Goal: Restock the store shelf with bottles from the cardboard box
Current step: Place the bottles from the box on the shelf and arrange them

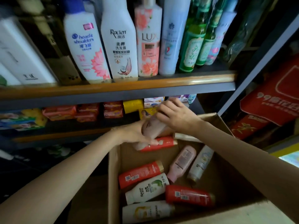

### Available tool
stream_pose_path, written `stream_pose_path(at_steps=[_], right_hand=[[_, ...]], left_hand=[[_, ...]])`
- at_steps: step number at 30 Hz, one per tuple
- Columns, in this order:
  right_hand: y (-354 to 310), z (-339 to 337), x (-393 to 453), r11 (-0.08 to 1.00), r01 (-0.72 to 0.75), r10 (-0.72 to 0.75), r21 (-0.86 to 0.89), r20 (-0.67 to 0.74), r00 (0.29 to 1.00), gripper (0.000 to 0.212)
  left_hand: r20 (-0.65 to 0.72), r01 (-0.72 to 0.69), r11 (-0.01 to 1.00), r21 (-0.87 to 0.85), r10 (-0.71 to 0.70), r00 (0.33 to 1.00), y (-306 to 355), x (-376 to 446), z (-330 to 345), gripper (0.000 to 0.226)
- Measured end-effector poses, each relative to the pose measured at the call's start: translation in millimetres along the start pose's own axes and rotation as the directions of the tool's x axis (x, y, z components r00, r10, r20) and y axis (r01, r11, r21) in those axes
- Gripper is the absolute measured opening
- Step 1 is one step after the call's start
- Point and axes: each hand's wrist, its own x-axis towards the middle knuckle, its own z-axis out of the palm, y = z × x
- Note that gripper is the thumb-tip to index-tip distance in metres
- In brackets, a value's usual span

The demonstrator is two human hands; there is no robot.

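An open cardboard box sits below the shelves with several bottles lying in it: red ones, a pink one, white ones. Above the box's far edge my left hand and my right hand both hold one blurred pinkish-beige bottle, left at its lower end, right over its top. The upper shelf carries a row of tall upright bottles, among them a white shampoo bottle and a pink floral one.
The lower shelf holds red, yellow and blue soap packs. A grey upright post bounds the shelf on the right. Red cartons are stacked beyond it.
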Motion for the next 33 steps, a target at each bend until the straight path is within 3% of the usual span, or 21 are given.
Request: stream_pose_path(at_steps=[1,3,4,7,14,17,18,21,23,27,30,33], right_hand=[[3.7,-11.1,16.1,1.0,-0.008,0.007,-0.006,-0.084,0.996,0.018],[7.7,-29.5,46.1,0.997,-0.079,0.079,0.007,-0.186,0.979,0.021],[8.4,-39.1,61.9,0.986,-0.16,0.165,0.041,-0.23,0.959,0.026],[5.9,-74.1,117.0,0.908,-0.362,0.415,0.213,-0.335,0.846,0.051],[-16.0,-173.4,258.7,0.941,-0.236,0.338,0.243,-0.637,0.693,0.055],[-31.3,-205.4,317.5,0.858,-0.174,0.493,0.483,-0.68,0.543,0.057],[-37.5,-214.8,336.7,0.794,-0.135,0.556,0.593,-0.617,0.558,0.054],[-56.6,-234.3,392.9,0.617,-0.175,0.565,0.767,-0.277,0.777,0.031],[-60.8,-237.1,426.0,0.556,-0.211,0.564,0.804,-0.178,0.806,0.025],[-51.9,-241.4,454.3,0.474,-0.107,0.569,0.874,-0.211,0.795,0.024],[-39.0,-244.1,445.4,0.532,-0.063,0.557,0.844,-0.293,0.777,0.03],[-18.1,-246.6,429.9,0.555,-0.055,0.589,0.83,-0.346,0.73,0.034]], left_hand=[[-0.001,-0.011,0.991,-0.137,0.011,1.0,8.8,-12.5,-10.6,0.057],[-0.102,-0.111,0.973,-0.2,0.092,0.991,20.1,-34.6,-31.4,0.063],[-0.211,-0.178,0.967,-0.18,0.139,0.968,24.0,-45.6,-41.7,0.044],[-0.5,-0.356,0.928,-0.108,0.259,0.826,38.0,-87.5,-76.0,0.056],[-0.742,-0.488,0.856,0.171,0.437,0.508,46.3,-218.5,-166.3,0.054],[-0.835,-0.527,0.818,0.23,0.444,0.326,39.5,-263.6,-207.5,0.046],[-0.866,-0.541,0.807,0.237,0.427,0.259,37.3,-274.8,-223.3,0.041],[-0.921,-0.559,0.788,0.26,0.376,0.1,33.9,-301.0,-271.8,0.033],[-0.921,-0.511,0.807,0.296,0.382,0.07,30.8,-309.3,-299.4,0.042],[-0.861,-0.442,0.802,0.401,0.495,0.118,27.5,-317.8,-327.6,0.048],[-0.816,-0.419,0.789,0.449,0.553,0.168,36.2,-311.1,-334.4,0.062],[-0.8,-0.451,0.767,0.457,0.576,0.17,60.1,-297.2,-330.2,0.067]])
